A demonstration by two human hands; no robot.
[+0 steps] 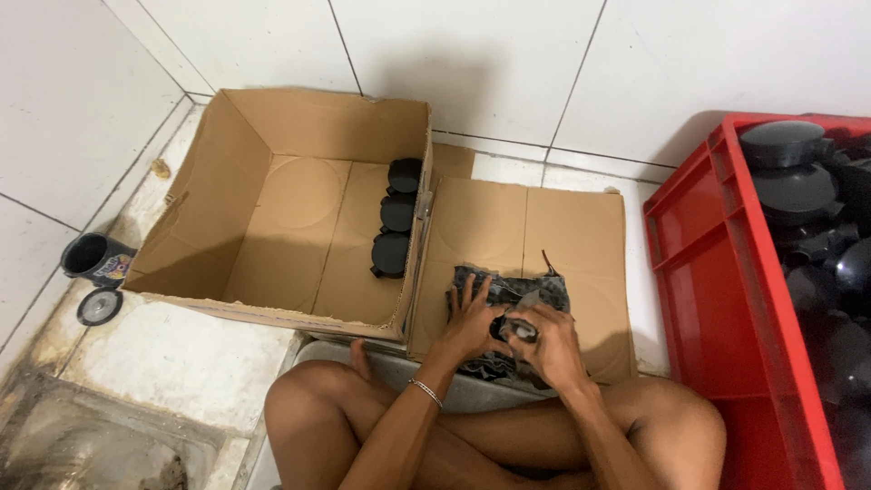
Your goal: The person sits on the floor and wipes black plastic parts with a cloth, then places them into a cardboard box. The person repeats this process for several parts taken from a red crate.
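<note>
- Crossed bare legs [472, 436] fill the bottom of the view, the person sitting on the floor with knees spread.
- Left hand [472, 319], a thin bracelet [425, 392] on its wrist, lies with fingers spread apart and flat on a dark grey cloth [549, 289].
- Right hand [549, 345] is curled, its fingers closed around a small dark round part [508, 328] held just above the cloth; how tightly they press cannot be told.
- That cloth rests on a flattened sheet of cardboard [517, 227] spread over the floor directly ahead of the legs.
- Just left of the sheet stands an open cardboard box [272, 136]; three black round lids [396, 218] stand in a row against its right wall.
- Off to the right, a red plastic crate [717, 272] holds many black rounded parts [794, 181] piled together.
- Far left on the floor, a small dark cup [91, 259] lies tilted, with a round lid [98, 307] just beside it.
- White tiled wall [544, 63] rises behind the box and sheet.
</note>
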